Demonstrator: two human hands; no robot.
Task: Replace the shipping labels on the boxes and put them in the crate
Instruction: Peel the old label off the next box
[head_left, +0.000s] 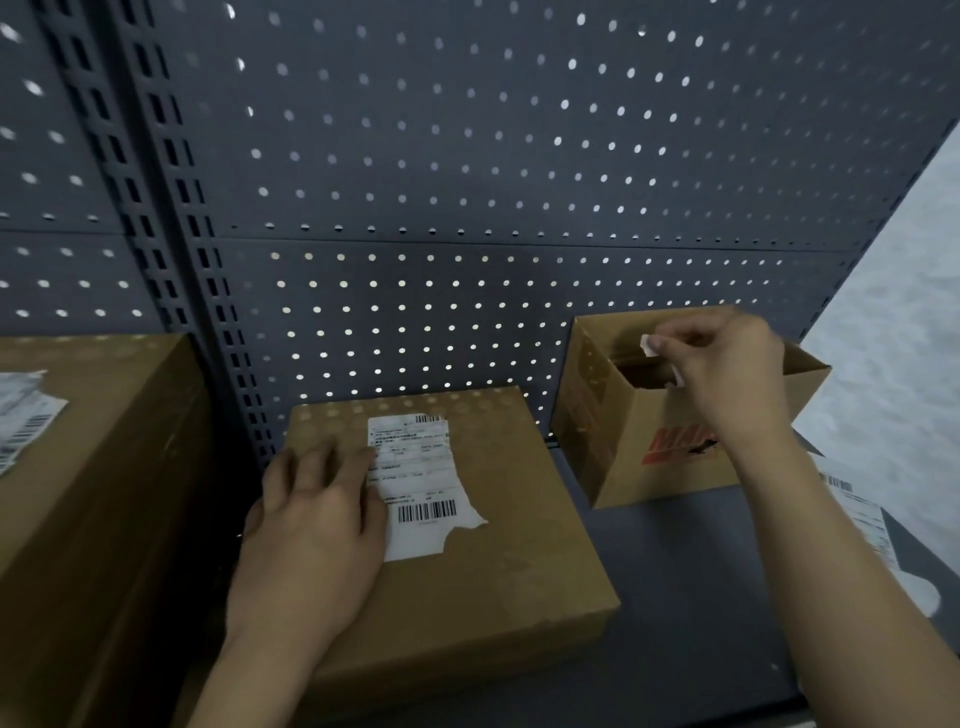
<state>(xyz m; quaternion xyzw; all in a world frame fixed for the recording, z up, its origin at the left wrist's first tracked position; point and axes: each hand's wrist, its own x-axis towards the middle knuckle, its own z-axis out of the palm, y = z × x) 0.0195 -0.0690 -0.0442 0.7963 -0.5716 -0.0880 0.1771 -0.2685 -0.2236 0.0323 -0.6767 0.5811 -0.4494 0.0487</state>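
Cardboard: three boxes, two hands, one torn label.

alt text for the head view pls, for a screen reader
A person's left hand presses on a closed cardboard box bearing a partly torn shipping label, while the right hand drops a paper scrap into an open box on a dark shelf.

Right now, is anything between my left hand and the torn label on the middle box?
Nothing visible. Your left hand lies flat on the middle box, fingertips already touching the torn label's left edge. Your right hand is off to the side, holding a paper scrap over the open box.
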